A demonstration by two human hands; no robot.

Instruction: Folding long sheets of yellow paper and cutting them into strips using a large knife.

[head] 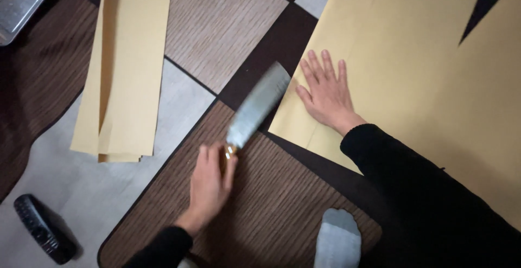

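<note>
The left hand (209, 184) is curled around the handle of a broad-bladed knife (256, 107), gripping it firmly; the blade is blurred, pointing up and to the right toward the edge of a large tan paper sheet (423, 67). The right hand (325, 91) lies flat with its fingers spread, pressing on that sheet's lower left corner. The sheet rests on a patchwork floor mat (260, 208). Cut paper strips (127, 67) lie to the left, well apart.
</note>
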